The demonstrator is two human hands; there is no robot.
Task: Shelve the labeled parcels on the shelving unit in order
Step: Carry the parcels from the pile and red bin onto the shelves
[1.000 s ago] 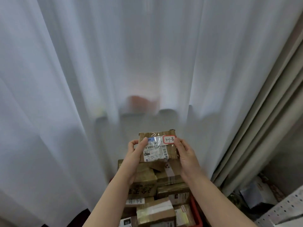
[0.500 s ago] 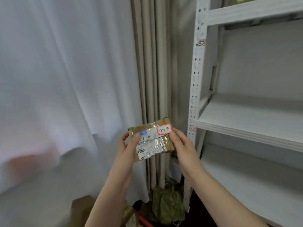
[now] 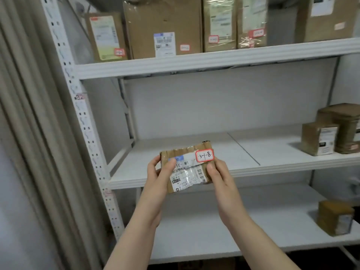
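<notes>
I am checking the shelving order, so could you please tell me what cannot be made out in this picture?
Head view:
- Red-bordered tags on the top-shelf brown cardboard boxes: too small, blurred.
- White shipping label on the flat brown cardboard parcel: partly covered by the thumb of the left hand and by tape glare.
- Tall brown box on the middle shelf: cut off by the right edge.
- Small brown box on the lower shelf: label blurred.

One view on record: a wide-angle camera worn at head height, facing forward and slightly down onto the white shelving unit from close range. The forearms enter from the bottom edge; the left hand and right hand grip the parcel near frame centre, level with the middle shelf. A beige curtain fills the left margin.
</notes>
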